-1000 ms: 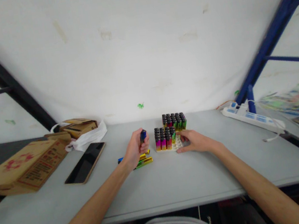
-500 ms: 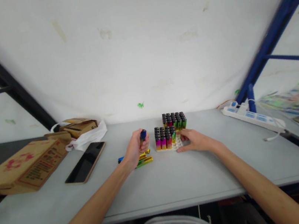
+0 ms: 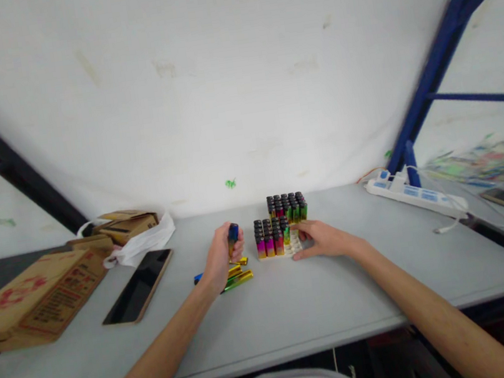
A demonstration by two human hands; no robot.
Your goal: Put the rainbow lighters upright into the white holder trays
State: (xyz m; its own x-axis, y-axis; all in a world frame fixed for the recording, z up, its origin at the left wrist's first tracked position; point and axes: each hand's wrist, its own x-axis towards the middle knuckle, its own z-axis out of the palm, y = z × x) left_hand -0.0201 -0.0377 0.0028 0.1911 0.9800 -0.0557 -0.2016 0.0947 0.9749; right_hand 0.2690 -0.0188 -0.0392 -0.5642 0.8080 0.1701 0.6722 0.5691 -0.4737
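Observation:
My left hand (image 3: 220,254) is closed around a blue and gold lighter (image 3: 233,237), its dark top pointing up, above the table and left of the rack. Several loose lighters (image 3: 238,280), in gold, green and blue, lie beneath that hand, partly hidden by it. My right hand (image 3: 321,239) grips the right side of a white rack (image 3: 295,247) between thumb and fingers. Upright lighters (image 3: 270,244) with black tops, in purple, pink, orange and green, fill the left part of this rack; slots show bare near my right fingers.
Behind the rack stands another block of upright lighters (image 3: 287,207). To the left are a phone (image 3: 138,288), a cardboard box (image 3: 36,297), a smaller opened box (image 3: 127,226) and a white bag (image 3: 146,239). A power strip (image 3: 417,197) with cables lies at the right.
The view has shifted slightly. The lighter in my left hand is turned so more of its body shows. My right hand keeps its place on the rack.

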